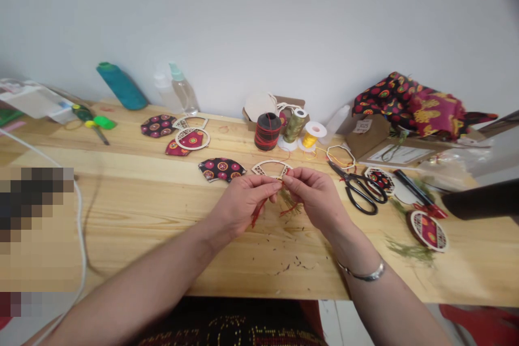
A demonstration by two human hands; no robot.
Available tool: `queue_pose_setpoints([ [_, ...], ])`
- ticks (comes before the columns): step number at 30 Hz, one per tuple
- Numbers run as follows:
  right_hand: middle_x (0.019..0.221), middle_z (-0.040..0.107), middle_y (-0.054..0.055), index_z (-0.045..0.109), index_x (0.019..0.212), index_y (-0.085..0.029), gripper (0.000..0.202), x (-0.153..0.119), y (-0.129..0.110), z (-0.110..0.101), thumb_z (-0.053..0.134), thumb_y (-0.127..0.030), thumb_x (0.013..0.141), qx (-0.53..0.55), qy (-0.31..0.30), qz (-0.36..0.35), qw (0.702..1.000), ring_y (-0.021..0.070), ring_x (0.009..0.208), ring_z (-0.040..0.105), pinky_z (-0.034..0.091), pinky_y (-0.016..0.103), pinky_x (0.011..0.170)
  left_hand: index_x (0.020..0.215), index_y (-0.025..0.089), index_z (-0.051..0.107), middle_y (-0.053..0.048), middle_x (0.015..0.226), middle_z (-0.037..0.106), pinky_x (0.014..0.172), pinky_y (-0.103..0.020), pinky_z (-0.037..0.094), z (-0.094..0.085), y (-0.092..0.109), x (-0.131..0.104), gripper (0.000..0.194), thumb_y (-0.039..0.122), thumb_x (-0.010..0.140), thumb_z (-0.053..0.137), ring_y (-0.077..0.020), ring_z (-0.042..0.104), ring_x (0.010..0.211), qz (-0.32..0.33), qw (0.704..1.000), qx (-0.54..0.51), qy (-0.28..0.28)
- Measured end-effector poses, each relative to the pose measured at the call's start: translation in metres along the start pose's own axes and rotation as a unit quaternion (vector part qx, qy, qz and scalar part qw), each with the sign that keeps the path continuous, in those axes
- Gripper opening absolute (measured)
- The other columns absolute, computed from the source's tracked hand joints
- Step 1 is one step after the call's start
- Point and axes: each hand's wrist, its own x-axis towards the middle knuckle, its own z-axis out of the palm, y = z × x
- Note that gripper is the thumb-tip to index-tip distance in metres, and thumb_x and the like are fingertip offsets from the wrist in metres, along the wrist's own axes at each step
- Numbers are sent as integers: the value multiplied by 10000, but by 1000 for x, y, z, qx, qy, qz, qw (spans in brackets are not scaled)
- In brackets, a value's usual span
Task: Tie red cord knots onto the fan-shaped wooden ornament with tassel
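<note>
Over the middle of the table, my left hand [245,197] and my right hand [316,194] meet with thumbs and forefingers pinched. Between them they hold a thin red cord [254,217], whose loose ends dangle below the fingers. Green threads [292,203] hang beside the right fingers; how they join the cord is hidden. Just beyond the fingertips lies a pale openwork fan-shaped frame [272,165]. To its left is a fan-shaped piece in dark patterned fabric [222,169]. Black-handled scissors [359,188] lie to the right of my right hand.
Behind the hands stand a spool of red thread [267,132], a green spool [295,125] and a yellow one [311,136]. Patterned cloth [409,102] spills from a cardboard box [389,147]. A round fabric-filled ornament [428,231] lies at right. A white cable [80,221] crosses the left side.
</note>
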Motion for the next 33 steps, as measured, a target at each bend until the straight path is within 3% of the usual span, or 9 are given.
queue_pose_setpoints([
  [14,556,530,-41,613,675,-155,245,1,-1,-2,769,-335,617,-21,-12,7,1000,53,476,356,252,214,447,669,153,689,32,540,538,351,-176,209,-1,-1,1,103,253,679,712,-31,354,388,0,1000,-5,3],
  [21,567,508,-37,590,678,-162,201,0,-3,-2,696,-333,685,-86,-15,-20,996,66,496,346,260,226,468,657,152,677,20,561,576,347,-180,215,-3,-1,1,152,297,692,706,-24,343,363,9,999,31,-2],
  [25,554,485,-38,576,690,-164,176,1,-4,-2,628,-327,730,-139,3,-42,989,79,502,353,274,225,472,757,160,706,14,584,610,332,-196,173,-2,3,-1,172,323,722,668,-24,285,336,24,997,78,15],
  [29,568,487,-37,571,706,-167,150,2,-2,-5,579,-305,761,-196,39,-89,976,91,514,377,301,228,485,775,165,720,6,648,656,378,-196,282,0,8,-4,146,290,722,666,-44,395,397,50,988,133,59],
  [33,602,529,-24,577,706,-173,130,4,1,-8,564,-278,781,-258,71,-133,954,105,555,428,339,237,536,707,173,697,-63,1079,693,521,-225,416,1,9,-5,119,282,734,660,-134,625,722,88,979,168,71],
])
